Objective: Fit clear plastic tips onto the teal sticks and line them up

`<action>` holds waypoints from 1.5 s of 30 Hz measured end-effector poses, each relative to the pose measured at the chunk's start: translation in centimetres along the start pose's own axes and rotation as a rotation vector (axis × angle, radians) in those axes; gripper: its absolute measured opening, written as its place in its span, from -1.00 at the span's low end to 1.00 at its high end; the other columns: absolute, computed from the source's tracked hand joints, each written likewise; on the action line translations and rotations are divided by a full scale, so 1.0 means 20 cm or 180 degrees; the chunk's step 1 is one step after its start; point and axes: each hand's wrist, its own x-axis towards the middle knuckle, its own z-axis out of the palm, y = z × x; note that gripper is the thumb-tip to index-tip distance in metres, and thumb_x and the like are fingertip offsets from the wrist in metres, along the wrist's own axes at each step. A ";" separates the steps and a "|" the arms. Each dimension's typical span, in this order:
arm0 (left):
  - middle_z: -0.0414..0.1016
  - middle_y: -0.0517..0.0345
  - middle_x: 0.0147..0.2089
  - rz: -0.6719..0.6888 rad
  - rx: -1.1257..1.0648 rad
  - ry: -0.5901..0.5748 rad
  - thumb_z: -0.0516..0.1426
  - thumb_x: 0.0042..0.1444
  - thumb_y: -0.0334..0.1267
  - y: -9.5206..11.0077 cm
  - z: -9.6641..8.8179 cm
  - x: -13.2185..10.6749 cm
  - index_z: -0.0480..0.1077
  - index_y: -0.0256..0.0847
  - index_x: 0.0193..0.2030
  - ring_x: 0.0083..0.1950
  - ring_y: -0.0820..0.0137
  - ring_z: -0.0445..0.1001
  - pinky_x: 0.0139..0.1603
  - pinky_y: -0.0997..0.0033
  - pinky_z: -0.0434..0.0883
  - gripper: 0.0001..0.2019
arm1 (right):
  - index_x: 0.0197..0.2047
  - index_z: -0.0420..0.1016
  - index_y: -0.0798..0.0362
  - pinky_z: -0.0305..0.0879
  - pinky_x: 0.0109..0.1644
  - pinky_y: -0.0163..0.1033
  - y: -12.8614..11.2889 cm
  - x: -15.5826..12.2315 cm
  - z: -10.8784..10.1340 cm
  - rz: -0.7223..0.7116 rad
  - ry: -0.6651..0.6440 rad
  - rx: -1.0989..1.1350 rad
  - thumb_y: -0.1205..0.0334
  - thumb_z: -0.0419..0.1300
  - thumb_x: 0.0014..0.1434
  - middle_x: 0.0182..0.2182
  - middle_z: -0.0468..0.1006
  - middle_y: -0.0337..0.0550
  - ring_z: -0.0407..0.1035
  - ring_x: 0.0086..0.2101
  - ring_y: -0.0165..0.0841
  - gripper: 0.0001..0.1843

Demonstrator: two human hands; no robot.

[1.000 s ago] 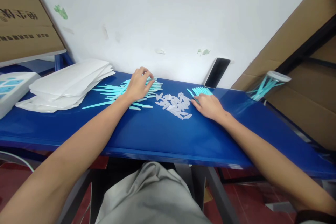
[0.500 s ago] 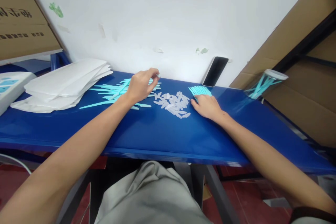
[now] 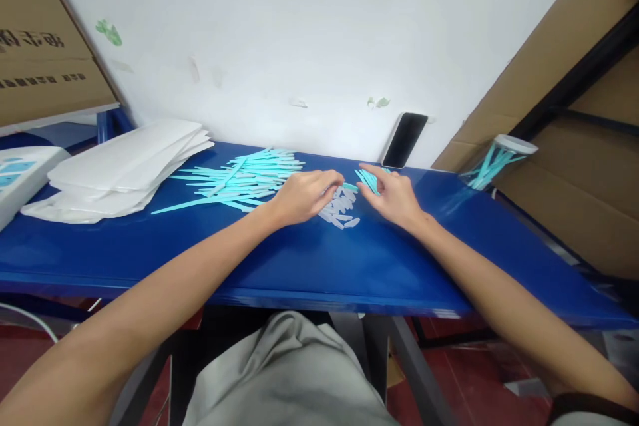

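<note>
My left hand (image 3: 305, 198) pinches a slim turquoise stick (image 3: 351, 187), whose end points right over the translucent pieces. Under and beside those fingers lies a heap of small translucent white pieces (image 3: 344, 206), partly hidden by the hand. My right hand (image 3: 394, 198) has thumb and index finger spread, close to the stick's end. Just behind and under its fingers is a bunch of turquoise sticks (image 3: 368, 180), lying side by side and partly covered. A larger loose pile of turquoise sticks (image 3: 239, 176) spreads out behind my left hand.
White sheets or bags (image 3: 124, 160) are stacked at the left, beside a white device (image 3: 30, 173). A phone (image 3: 405, 140) leans on the wall. At the right a clear tub (image 3: 494, 161) holds turquoise sticks. The blue table (image 3: 309, 266) ends in front of my lap.
My left hand has come right and nearer from the loose pile, now with a stick pinched. My right hand has lifted off the bunch and spread its fingers.
</note>
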 end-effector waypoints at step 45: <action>0.51 -0.16 0.01 -0.1502 0.0936 -0.0949 -0.19 0.47 -0.01 -0.22 -0.10 -0.03 0.45 -0.18 0.14 0.14 -0.01 0.42 0.11 0.01 0.41 -0.51 | 0.17 0.63 0.01 0.31 -0.12 -0.12 0.13 0.04 -0.01 0.0531 -0.0434 -0.0982 0.23 0.04 0.35 0.01 0.70 0.00 0.53 -0.04 -0.06 -0.55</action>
